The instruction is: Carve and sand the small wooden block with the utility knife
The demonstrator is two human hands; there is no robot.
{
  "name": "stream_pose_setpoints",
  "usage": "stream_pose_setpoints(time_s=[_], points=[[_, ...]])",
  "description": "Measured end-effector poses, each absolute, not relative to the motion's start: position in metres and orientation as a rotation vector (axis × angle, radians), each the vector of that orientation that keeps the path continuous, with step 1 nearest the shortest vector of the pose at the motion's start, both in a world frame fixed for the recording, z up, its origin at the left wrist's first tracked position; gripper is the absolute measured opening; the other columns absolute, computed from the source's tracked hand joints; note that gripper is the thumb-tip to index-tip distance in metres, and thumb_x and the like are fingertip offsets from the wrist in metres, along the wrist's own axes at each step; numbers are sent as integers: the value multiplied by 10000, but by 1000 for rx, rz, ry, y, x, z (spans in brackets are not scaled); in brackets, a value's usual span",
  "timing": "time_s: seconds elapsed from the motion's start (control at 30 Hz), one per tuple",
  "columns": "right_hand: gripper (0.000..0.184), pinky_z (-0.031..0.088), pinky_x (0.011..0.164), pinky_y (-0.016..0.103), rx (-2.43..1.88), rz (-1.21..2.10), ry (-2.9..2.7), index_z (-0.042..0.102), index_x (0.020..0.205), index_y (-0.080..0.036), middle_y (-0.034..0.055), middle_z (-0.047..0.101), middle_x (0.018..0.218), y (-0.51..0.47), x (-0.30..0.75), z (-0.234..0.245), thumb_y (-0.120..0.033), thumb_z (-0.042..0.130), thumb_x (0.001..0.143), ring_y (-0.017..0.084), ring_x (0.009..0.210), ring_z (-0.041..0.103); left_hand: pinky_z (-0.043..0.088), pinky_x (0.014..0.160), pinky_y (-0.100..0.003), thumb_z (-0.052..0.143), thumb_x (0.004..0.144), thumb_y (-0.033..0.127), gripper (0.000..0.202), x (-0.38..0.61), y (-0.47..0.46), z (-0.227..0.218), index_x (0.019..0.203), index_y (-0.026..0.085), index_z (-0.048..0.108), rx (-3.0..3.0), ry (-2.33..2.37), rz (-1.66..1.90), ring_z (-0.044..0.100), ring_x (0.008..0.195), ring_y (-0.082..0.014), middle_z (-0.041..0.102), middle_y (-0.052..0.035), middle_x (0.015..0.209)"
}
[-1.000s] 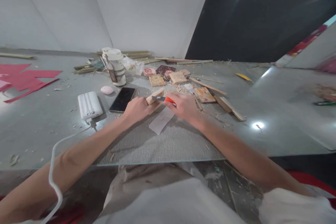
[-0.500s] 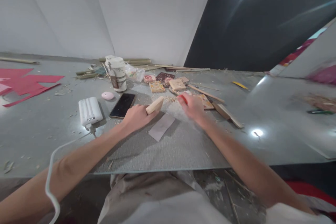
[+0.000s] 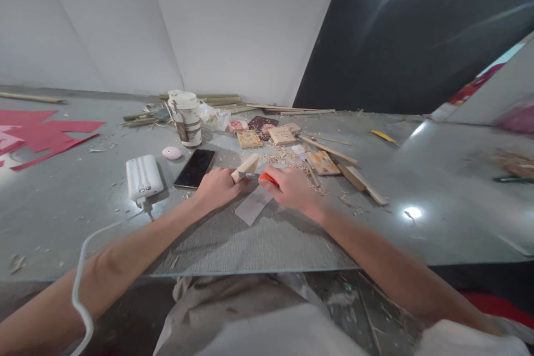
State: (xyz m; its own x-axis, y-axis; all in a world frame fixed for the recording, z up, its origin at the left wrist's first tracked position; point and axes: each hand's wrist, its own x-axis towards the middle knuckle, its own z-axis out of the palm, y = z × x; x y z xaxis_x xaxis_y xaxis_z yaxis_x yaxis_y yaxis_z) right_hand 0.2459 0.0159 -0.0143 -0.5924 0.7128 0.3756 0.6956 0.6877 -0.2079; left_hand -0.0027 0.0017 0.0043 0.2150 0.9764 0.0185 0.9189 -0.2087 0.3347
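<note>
Held just beyond a flat strip of whitish paper [image 3: 252, 207] on the grey tabletop [image 3: 246, 250], finely ribbed near the edge: pale wood block [image 3: 247, 166], in the left hand [image 3: 219, 184], jutting past the fingers, tilted up and toward the right. Wrapped firmly by left fingers around the lower end. Gripped in the right hand [image 3: 294, 186]: orange-handled knife [image 3: 268, 179], fingers curled tight, no visible gap. Pointed left with the grey blade, across the block's lower part; exact contact too small to tell.

Left of the left hand, near but apart: black phone [image 3: 195, 168], flat, glossy. Further left: white power bank [image 3: 144, 178], rounded corners, plugged into a white cable [image 3: 85, 245]. Just beyond: pink oval case [image 3: 171, 153], smooth.

Past the hands: curled wood shavings [image 3: 281, 154], loosely scattered. Around these: orange-patterned square tile [image 3: 322, 162], yellow-patterned square tile [image 3: 249, 139], plain wooden square [image 3: 282, 135]. Farther left: white lidded cup [image 3: 189, 119], upright, beside a crinkled clear bag [image 3: 214, 117]. At the back: thin sticks, then pale wall [image 3: 112, 22] and dark panel [image 3: 375, 39].
</note>
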Motion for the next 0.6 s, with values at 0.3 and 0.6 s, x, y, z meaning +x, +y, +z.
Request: stream_pose_setpoints(time_s=[0.3, 0.6], points=[[428, 248, 634, 336, -1081, 4, -2523, 684, 1068, -227, 44, 714, 797, 16, 245, -13, -539, 409, 1167, 197, 663, 558, 379, 641, -341, 534, 1047, 544, 471, -3, 2, 3, 795, 213, 756, 2242, 1800, 336, 777, 827, -333, 788, -141, 818], [566, 178, 622, 356, -1155, -131, -2470, 693, 1088, -186, 98, 740, 852, 33, 244, -26, -605, 321, 1170, 214, 657, 534, 424, 681, -373, 420, 1062, 687, 668, 1, 4, 1, 767, 199, 769, 2223, 1863, 349, 787, 863, -371, 771, -184, 786]])
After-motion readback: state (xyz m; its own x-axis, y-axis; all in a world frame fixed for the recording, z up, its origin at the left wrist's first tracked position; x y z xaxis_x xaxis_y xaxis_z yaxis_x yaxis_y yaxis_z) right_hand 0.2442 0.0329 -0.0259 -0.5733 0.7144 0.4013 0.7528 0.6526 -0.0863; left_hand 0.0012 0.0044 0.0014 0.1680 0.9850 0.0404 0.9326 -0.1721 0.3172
